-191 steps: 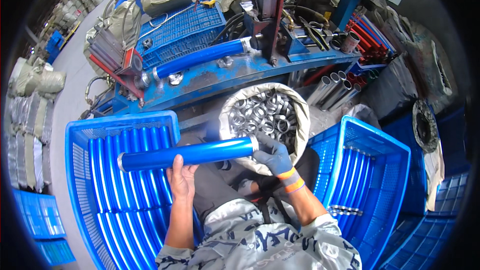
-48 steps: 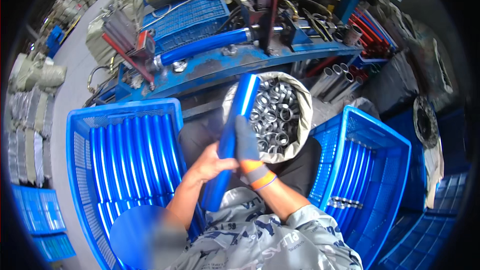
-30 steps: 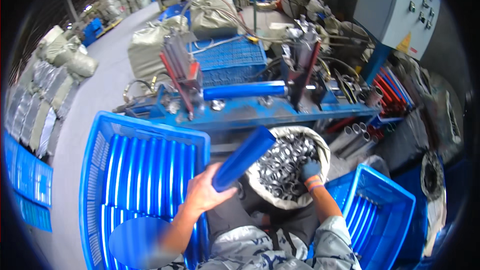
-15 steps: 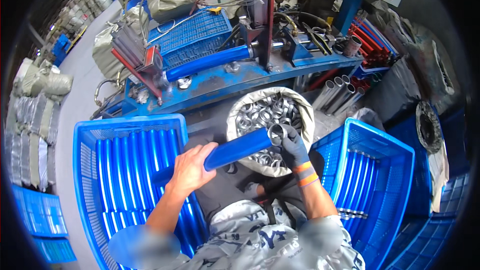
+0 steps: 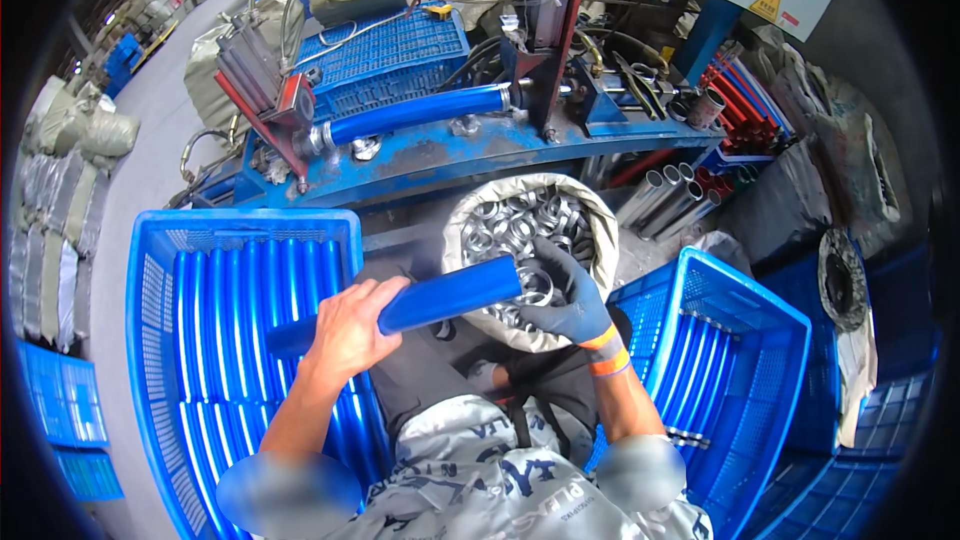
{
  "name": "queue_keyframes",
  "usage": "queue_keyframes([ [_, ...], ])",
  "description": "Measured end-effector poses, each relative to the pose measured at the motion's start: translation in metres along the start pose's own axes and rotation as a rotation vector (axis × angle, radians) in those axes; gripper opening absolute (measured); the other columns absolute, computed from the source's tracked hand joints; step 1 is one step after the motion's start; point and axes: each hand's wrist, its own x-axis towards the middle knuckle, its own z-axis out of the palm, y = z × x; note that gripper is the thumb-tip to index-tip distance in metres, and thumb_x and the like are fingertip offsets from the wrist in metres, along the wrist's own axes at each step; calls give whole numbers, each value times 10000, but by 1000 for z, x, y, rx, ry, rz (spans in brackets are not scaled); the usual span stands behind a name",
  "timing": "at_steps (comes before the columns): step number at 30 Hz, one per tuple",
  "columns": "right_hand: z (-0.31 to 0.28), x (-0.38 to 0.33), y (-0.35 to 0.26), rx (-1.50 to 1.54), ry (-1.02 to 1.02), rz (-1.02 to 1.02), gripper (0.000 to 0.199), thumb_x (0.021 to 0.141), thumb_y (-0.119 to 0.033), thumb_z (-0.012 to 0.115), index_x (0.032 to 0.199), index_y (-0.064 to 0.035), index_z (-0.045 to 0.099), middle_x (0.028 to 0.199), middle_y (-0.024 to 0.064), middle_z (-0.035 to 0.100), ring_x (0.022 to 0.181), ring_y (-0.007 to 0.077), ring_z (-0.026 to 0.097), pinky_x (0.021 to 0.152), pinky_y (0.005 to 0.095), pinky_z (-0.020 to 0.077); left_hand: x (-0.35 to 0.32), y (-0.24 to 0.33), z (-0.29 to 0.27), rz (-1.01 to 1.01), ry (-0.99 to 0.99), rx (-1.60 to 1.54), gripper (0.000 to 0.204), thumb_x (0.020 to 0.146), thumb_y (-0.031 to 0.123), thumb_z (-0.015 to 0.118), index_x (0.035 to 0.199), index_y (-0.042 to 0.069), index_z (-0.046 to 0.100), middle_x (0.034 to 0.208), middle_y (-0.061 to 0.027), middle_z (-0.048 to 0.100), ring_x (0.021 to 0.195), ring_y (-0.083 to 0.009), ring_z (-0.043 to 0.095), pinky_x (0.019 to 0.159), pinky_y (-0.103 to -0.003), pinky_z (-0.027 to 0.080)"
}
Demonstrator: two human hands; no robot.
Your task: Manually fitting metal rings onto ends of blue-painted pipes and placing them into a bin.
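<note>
My bare left hand [image 5: 352, 328] is wrapped round a blue tube [image 5: 450, 296], which slants up to the right across my lap. At the tube's right end sits a silver metal ring [image 5: 537, 286]. My right hand [image 5: 572, 302], in a dark glove, has its thumb below this ring and its fingers above it. Whether the ring is seated in the tube or just touching its end, I cannot tell. Beneath the tube's end stands a pale sack [image 5: 603, 240] with its rim rolled down, filled with loose metal rings [image 5: 515, 223].
Blue crates of blue tubes flank me, one left [image 5: 147, 340] and one right [image 5: 780, 380]. Ahead, a blue machine bench [image 5: 420, 162] carries another blue tube [image 5: 420, 114] between two upright units. Bare metal pipes [image 5: 665, 195] lean beneath its right end.
The right hand has gone from pinching the ring's edge to spanning it with thumb and fingers. Ring and tube end are now closer together. The whole view has shifted slightly.
</note>
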Motion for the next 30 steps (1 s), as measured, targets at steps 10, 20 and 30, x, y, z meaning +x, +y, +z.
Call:
queue_keyframes([
  [10, 7, -1, 4, 221, 36, 123, 887, 914, 98, 881, 1723, 53, 520, 1593, 142, 685, 1325, 206, 729, 1095, 363, 623, -2, -2, 9, 33, -68, 25, 703, 718, 150, 877, 1408, 177, 748, 1001, -100, 734, 965, -374, 760, 823, -514, 615],
  [20, -100, 26, 162, -327, 179, 200, 796, 996, -92, 843, 1734, -62, 544, 1540, 190, 740, 1329, 311, 770, 1125, 425, 612, -2, -6, 15, -249, 198, -614, 669, 844, 139, 976, 1451, 20, 721, 1268, -138, 821, 1197, -241, 795, 1084, -394, 599],
  [30, -113, 5, 247, -1297, -50, 370, 351, 1012, -357, 835, 1323, -195, 861, 1274, 193, 827, 998, 347, 838, 861, 500, 667, -27, -24, 58, -480, 545, -1587, 609, 1083, 353, 846, 1538, 23, 611, 1429, -229, 761, 1253, -310, 777, 1060, -490, 657],
])
